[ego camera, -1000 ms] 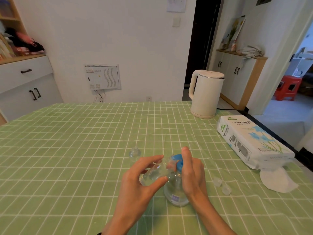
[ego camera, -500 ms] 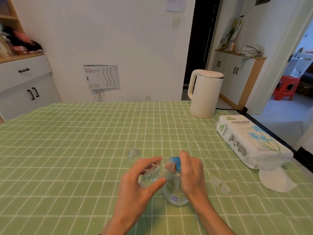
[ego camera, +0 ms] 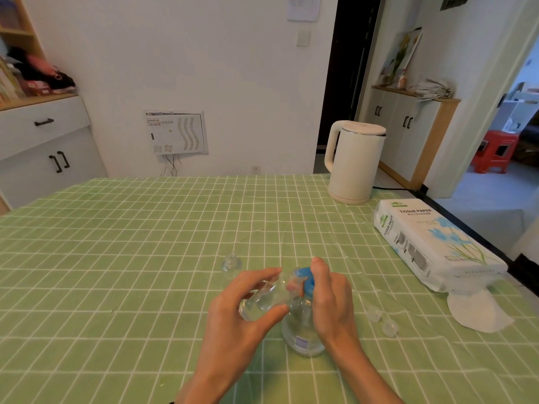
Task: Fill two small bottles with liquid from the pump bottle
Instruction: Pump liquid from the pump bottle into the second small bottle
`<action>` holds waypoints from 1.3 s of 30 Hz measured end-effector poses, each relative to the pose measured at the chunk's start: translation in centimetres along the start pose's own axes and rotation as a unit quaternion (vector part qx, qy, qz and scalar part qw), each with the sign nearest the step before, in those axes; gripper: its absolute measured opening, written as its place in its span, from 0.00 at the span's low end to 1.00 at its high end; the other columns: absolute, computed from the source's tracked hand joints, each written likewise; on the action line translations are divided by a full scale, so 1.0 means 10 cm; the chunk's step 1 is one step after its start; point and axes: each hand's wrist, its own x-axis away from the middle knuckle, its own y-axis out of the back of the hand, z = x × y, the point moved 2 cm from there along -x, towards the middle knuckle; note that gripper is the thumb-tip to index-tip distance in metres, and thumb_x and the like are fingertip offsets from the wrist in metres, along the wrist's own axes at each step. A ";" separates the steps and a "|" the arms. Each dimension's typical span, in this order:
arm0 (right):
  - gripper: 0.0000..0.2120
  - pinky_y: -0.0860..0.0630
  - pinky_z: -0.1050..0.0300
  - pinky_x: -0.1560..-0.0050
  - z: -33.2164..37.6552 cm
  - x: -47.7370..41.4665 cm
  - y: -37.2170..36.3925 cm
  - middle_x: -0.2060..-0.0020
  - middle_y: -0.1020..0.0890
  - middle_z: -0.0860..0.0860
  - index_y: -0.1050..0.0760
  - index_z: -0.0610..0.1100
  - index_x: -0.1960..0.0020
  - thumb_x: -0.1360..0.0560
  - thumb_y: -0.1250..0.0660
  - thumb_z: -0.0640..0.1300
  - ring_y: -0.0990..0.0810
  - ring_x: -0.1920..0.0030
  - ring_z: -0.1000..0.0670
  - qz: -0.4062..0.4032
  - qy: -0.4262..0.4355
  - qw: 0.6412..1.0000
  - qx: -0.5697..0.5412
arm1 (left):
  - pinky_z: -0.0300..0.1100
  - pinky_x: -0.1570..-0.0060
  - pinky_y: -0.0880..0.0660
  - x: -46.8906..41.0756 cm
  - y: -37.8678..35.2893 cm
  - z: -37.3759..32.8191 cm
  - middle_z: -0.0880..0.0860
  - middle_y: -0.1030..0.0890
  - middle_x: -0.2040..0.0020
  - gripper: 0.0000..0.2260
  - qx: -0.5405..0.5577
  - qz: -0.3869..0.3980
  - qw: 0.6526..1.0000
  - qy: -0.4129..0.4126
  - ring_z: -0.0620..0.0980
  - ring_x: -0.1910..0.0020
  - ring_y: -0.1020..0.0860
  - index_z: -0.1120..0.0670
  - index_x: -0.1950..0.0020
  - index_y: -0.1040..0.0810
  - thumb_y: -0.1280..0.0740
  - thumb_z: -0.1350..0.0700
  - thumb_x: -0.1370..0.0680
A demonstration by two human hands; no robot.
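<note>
A clear pump bottle (ego camera: 303,336) with a blue pump head (ego camera: 306,282) stands on the green checked tablecloth near me. My right hand (ego camera: 329,301) is curled over the pump head, with the index finger on top. My left hand (ego camera: 242,313) holds a small clear bottle (ego camera: 267,300) tilted, its mouth up against the pump's nozzle. A second small clear bottle (ego camera: 232,265) stands upright on the cloth just beyond my left hand. Two small clear caps (ego camera: 382,320) lie on the cloth to the right of the pump bottle.
A white electric kettle (ego camera: 354,161) stands at the far right of the table. A tissue paper pack (ego camera: 431,243) lies along the right edge, with a loose white tissue (ego camera: 478,310) beside it. Cabinets line the walls behind.
Both hands and the bottles stay almost in place. My right index finger has dipped slightly on the blue pump head and come back up.
</note>
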 end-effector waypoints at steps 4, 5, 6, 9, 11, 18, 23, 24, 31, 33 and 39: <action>0.27 0.25 0.42 0.62 0.01 -0.01 0.01 0.75 0.18 0.52 0.23 0.49 0.75 0.29 0.49 0.63 0.26 0.72 0.48 -0.009 0.020 1.000 0.005 | 0.28 0.44 0.27 0.01 0.00 0.03 0.39 0.15 0.43 0.24 -0.009 -0.001 1.000 0.001 0.44 0.42 0.18 0.40 0.38 0.17 0.18 0.59 0.30; 0.26 0.27 0.41 0.64 0.01 -0.01 0.01 0.77 0.20 0.51 0.27 0.48 0.75 0.30 0.49 0.63 0.29 0.73 0.48 -0.009 0.024 1.000 0.005 | 0.28 0.44 0.27 0.02 0.00 0.03 0.39 0.15 0.43 0.24 -0.011 0.000 1.000 0.001 0.44 0.42 0.18 0.40 0.38 0.17 0.18 0.59 0.30; 0.26 0.27 0.39 0.64 0.01 -0.01 0.01 0.76 0.21 0.47 0.28 0.45 0.74 0.30 0.48 0.62 0.30 0.73 0.47 -0.008 0.024 1.000 0.005 | 0.28 0.44 0.27 0.02 0.00 0.03 0.39 0.15 0.43 0.24 -0.011 -0.001 1.000 0.001 0.44 0.42 0.18 0.40 0.38 0.17 0.18 0.59 0.30; 0.32 0.22 0.41 0.59 -0.02 0.01 0.00 0.72 0.16 0.47 0.19 0.43 0.71 0.28 0.49 0.65 0.22 0.70 0.45 -0.003 0.006 1.000 0.002 | 0.27 0.44 0.27 0.02 0.00 0.02 0.39 0.15 0.42 0.24 -0.006 -0.001 1.000 0.005 0.43 0.42 0.18 0.40 0.38 0.17 0.19 0.58 0.30; 0.39 0.18 0.38 0.52 -0.03 0.01 0.00 0.67 0.14 0.41 0.16 0.39 0.67 0.26 0.50 0.69 0.16 0.62 0.37 0.000 -0.005 1.000 -0.002 | 0.27 0.44 0.27 0.01 0.00 0.01 0.38 0.15 0.43 0.23 -0.005 -0.001 1.000 0.005 0.42 0.42 0.18 0.40 0.38 0.17 0.19 0.58 0.30; 0.42 0.18 0.37 0.49 -0.04 0.00 -0.01 0.68 0.13 0.44 0.16 0.39 0.67 0.26 0.51 0.72 0.14 0.61 0.38 -0.001 -0.002 1.000 -0.002 | 0.29 0.44 0.26 0.01 0.00 -0.01 0.38 0.15 0.43 0.23 -0.002 0.000 1.000 0.009 0.43 0.42 0.18 0.40 0.39 0.17 0.19 0.58 0.30; 0.41 0.19 0.34 0.52 0.01 0.00 -0.01 0.68 0.15 0.37 0.18 0.33 0.66 0.27 0.50 0.67 0.17 0.61 0.31 -0.004 0.007 1.000 0.004 | 0.28 0.44 0.27 0.01 0.00 0.00 0.39 0.15 0.43 0.22 0.000 0.001 1.000 0.007 0.43 0.43 0.18 0.41 0.38 0.17 0.19 0.57 0.29; 0.40 0.20 0.33 0.54 0.02 0.00 -0.01 0.68 0.16 0.35 0.20 0.30 0.65 0.28 0.50 0.66 0.19 0.61 0.30 -0.005 0.013 1.000 0.010 | 0.28 0.43 0.27 0.02 0.00 0.00 0.39 0.15 0.43 0.22 -0.001 0.001 1.000 0.007 0.44 0.42 0.18 0.41 0.38 0.17 0.19 0.58 0.29; 0.34 0.22 0.39 0.60 -0.02 0.01 0.00 0.73 0.18 0.42 0.23 0.37 0.70 0.28 0.49 0.65 0.24 0.69 0.38 -0.006 0.020 1.000 0.004 | 0.28 0.44 0.27 0.03 0.00 0.02 0.39 0.15 0.44 0.23 0.000 0.001 1.000 0.010 0.44 0.43 0.18 0.41 0.39 0.17 0.19 0.59 0.30; 0.39 0.19 0.40 0.55 -0.06 0.00 -0.01 0.71 0.16 0.42 0.19 0.38 0.69 0.26 0.51 0.69 0.19 0.66 0.38 -0.003 0.004 1.000 -0.004 | 0.29 0.44 0.26 0.02 0.00 0.00 0.39 0.15 0.44 0.23 0.005 0.001 1.000 0.010 0.44 0.43 0.18 0.41 0.39 0.17 0.19 0.59 0.30; 0.43 0.18 0.38 0.47 -0.07 0.00 -0.01 0.68 0.13 0.43 0.15 0.39 0.66 0.25 0.52 0.73 0.13 0.61 0.39 -0.008 0.003 1.000 0.001 | 0.28 0.44 0.27 0.01 0.01 -0.03 0.39 0.15 0.44 0.23 0.012 0.002 1.000 0.004 0.43 0.43 0.18 0.42 0.39 0.17 0.19 0.59 0.29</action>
